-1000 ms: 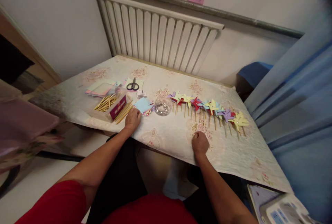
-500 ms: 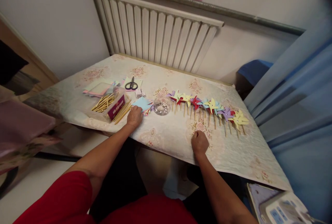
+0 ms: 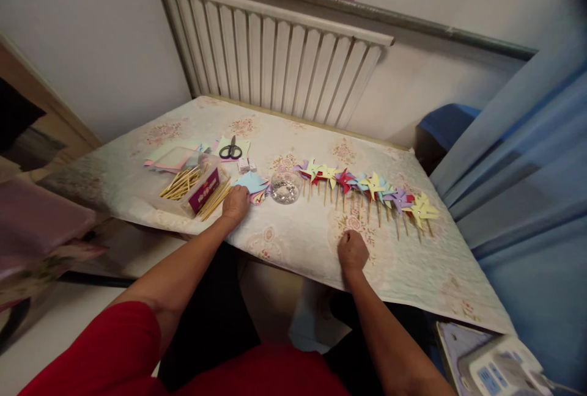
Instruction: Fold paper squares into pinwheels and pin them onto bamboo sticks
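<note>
My left hand [image 3: 236,203] rests on the table with its fingers curled, at the near left edge of a small pile of cut paper with a light blue piece [image 3: 251,182] on top. Its fingertips are hidden, so I cannot tell whether they pinch a piece. Wooden sticks [image 3: 216,198] lie just left of this hand. To the right of the pile sits a clear round container [image 3: 285,188] of small shiny pins. My right hand [image 3: 353,250] is closed in a fist on the tablecloth, below a row of paper pinwheels [image 3: 374,184] on sticks; nothing shows in it.
A clear plastic box [image 3: 192,197] with a purple label holds more sticks. Behind it lie coloured paper sheets [image 3: 170,159], black-handled scissors [image 3: 230,150] and small white boxes [image 3: 246,165]. A radiator [image 3: 279,47] stands behind the table; a blue curtain [image 3: 518,164] hangs at right.
My left hand has shifted slightly left, and the blue paper at its fingertips looks a little turned, showing more of the pile. The right fist stays in place.
</note>
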Demonstrator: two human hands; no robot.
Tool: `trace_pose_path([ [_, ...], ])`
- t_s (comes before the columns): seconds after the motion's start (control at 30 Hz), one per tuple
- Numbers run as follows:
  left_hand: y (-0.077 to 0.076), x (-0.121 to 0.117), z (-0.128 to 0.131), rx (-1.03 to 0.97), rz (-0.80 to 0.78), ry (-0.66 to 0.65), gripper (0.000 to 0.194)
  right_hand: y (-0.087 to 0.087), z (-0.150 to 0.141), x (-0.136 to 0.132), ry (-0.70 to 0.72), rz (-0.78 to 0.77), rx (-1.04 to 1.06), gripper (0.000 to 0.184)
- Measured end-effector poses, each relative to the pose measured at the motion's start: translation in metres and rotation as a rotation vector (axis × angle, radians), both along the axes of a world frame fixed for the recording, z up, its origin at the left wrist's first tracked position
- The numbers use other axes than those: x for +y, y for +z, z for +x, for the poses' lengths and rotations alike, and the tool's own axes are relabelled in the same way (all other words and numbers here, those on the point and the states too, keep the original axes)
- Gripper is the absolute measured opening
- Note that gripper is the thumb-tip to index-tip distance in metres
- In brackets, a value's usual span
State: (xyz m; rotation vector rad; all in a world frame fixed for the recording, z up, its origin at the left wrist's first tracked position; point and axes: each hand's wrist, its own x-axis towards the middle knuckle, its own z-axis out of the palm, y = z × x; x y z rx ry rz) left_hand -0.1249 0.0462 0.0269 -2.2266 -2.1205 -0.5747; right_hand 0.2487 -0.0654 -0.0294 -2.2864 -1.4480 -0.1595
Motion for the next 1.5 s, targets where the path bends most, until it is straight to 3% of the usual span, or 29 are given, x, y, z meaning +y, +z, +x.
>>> trace_pose_path([
  [0.23,0.015,0.015,-0.004,-0.096,-0.011,0.104,0.022,0.000,0.000,0.000,0.005,0.005,0.004,0.022],
  [0.73,0.072,0.038,-0.031,-0.487,0.080,0.247,0.013,0.003,-0.002,0.000,0.003,-0.018,-0.002,0.024],
  [0.93,0.093,0.024,-0.026,-0.686,0.131,0.177,0.014,0.004,-0.003,-0.001,0.002,-0.022,0.009,0.024],
  [1.13,0.107,0.005,0.003,-0.724,0.079,0.062,0.012,0.007,-0.004,-0.001,-0.002,-0.013,0.012,0.022],
  [1.23,0.106,-0.002,0.022,-0.672,0.066,0.026,0.013,0.007,-0.003,-0.001,0.005,-0.011,0.019,0.022],
  [1.33,0.096,-0.013,0.047,-0.603,0.053,-0.024,0.013,0.006,-0.002,0.000,0.002,-0.014,0.023,0.022],
  [1.5,0.052,-0.042,0.103,-0.378,0.000,-0.227,0.018,0.004,0.000,0.001,-0.001,-0.009,0.016,0.023],
])
